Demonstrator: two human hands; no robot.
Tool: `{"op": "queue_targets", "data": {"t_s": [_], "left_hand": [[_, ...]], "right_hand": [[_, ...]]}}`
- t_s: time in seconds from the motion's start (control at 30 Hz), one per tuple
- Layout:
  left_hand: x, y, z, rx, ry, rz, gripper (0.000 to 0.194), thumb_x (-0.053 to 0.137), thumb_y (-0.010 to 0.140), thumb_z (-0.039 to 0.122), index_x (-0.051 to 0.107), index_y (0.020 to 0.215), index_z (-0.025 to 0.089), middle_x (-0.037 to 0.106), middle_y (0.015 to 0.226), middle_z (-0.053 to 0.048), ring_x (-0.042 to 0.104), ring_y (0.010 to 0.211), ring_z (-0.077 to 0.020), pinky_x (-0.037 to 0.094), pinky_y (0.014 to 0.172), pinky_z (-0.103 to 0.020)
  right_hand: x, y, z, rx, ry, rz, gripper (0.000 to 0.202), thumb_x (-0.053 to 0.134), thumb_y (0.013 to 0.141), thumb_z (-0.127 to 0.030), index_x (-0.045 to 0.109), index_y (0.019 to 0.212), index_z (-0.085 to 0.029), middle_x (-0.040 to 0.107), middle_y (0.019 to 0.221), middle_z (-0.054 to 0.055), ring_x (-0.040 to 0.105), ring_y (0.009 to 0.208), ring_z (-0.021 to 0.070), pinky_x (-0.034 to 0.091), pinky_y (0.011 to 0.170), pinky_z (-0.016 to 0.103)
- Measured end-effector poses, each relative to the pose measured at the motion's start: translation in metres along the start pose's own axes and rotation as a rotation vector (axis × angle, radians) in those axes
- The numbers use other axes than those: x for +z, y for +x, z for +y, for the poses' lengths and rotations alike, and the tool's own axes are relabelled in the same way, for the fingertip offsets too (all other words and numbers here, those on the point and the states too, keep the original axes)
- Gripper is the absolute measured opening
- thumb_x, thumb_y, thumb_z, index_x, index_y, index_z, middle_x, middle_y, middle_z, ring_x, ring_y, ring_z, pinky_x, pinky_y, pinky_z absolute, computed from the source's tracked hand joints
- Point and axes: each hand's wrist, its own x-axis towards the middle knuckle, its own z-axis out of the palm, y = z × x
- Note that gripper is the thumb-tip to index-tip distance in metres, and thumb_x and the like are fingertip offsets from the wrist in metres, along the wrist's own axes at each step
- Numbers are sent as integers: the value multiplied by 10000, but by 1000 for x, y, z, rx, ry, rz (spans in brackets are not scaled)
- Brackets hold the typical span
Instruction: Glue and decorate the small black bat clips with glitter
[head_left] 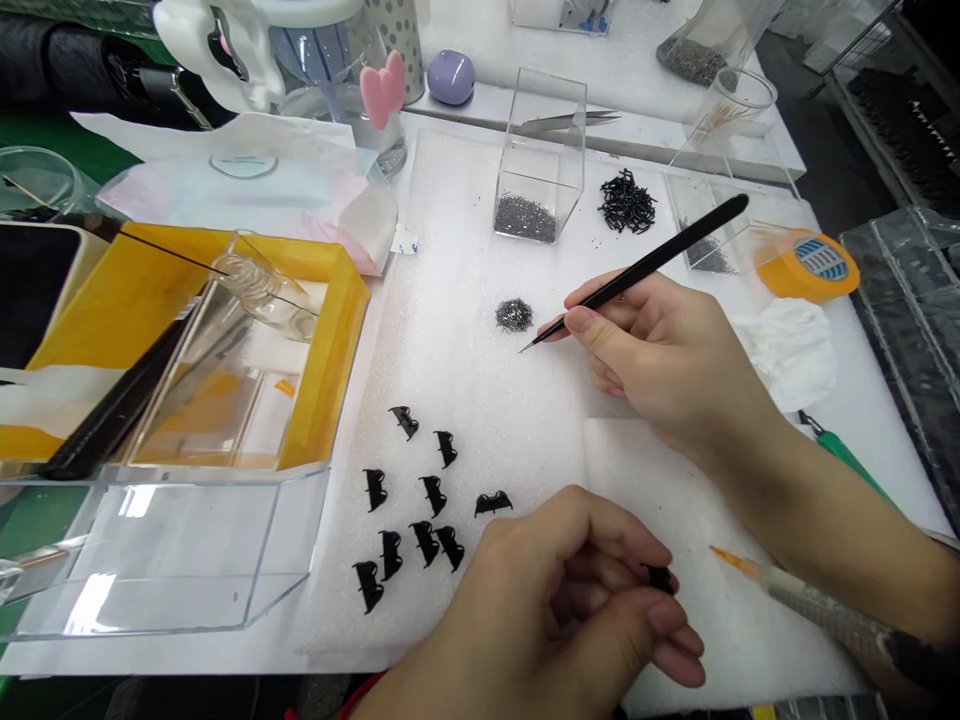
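My right hand (660,350) grips a thin black pen-like tool (652,262) with a fine metal point. Its tip is just below a small heap of dark glittery grains (514,315) on the white foam sheet (465,380). Low in the view, my left hand (570,610) pinches a small black piece (660,578) between thumb and fingers; most of it is hidden. Several small black bat-shaped pieces (433,495) lie on the foam to the left of that hand, one of them (493,503) closest to it.
Behind the heap stand a clear box (540,150) of dark grains and a pile of short black pieces (628,203). Orange tape (810,265) and crumpled white tissue (791,350) lie at right. An orange-tipped glue bottle (817,605) lies by my right forearm. A yellow box (349,310) stands left.
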Motion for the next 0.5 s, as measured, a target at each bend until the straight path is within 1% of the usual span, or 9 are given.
{"op": "queue_targets", "data": {"t_s": [0.1, 0.17, 0.23, 0.3, 0.37, 0.43, 0.5], "left_hand": [[1, -1, -2, 3, -33, 18, 72, 621, 848, 153, 550, 857, 161, 665, 746, -12, 690, 670, -105, 534, 662, -198], [2, -2, -2, 8, -89, 44, 84, 637, 844, 146, 555, 853, 159, 671, 742, -2, 691, 665, -98, 541, 660, -191], [4, -3, 1, 19, -154, 94, 101, 654, 841, 146, 555, 857, 160, 674, 753, 7, 694, 669, -99, 555, 660, -194], [7, -5, 7, 23, -185, 146, 112, 656, 843, 133, 549, 863, 161, 685, 751, 11, 693, 658, -93, 562, 655, -185], [10, -6, 14, 8, -178, 195, 111, 639, 853, 107, 543, 862, 160, 701, 738, 8, 691, 646, -83, 561, 651, -166], [11, -7, 18, -16, -152, 235, 119, 635, 852, 89, 541, 845, 162, 715, 725, 6, 689, 641, -76, 557, 653, -150], [10, -6, 17, -13, -146, 241, 121, 648, 848, 103, 546, 835, 167, 722, 712, 9, 690, 639, -75, 554, 649, -139]], "right_hand": [[0, 0, -2, 2, 65, -21, 68, 637, 823, -210, 581, 856, -190, 624, 709, -12, 346, 403, 14, 270, 358, 190], [-4, -2, -9, -3, 131, -34, 73, 626, 842, -234, 565, 860, -198, 606, 707, -22, 355, 399, 15, 281, 353, 183], [-12, -9, -19, 22, 160, -61, 62, 606, 862, -235, 556, 864, -198, 594, 725, -20, 380, 414, 14, 322, 364, 174], [-22, -19, -28, 51, 135, -102, 42, 592, 875, -227, 564, 871, -196, 596, 763, -7, 434, 448, 17, 385, 392, 157], [-32, -32, -33, 75, 85, -141, 37, 587, 884, -252, 578, 895, -218, 609, 820, 2, 515, 504, 34, 461, 445, 149], [-39, -46, -32, 95, 58, -162, 48, 587, 886, -299, 584, 905, -255, 613, 835, -1, 589, 583, 64, 506, 488, 146], [-42, -58, -27, 144, 77, -173, 54, 587, 883, -325, 587, 894, -271, 609, 813, 2, 629, 665, 91, 531, 523, 143]]}}
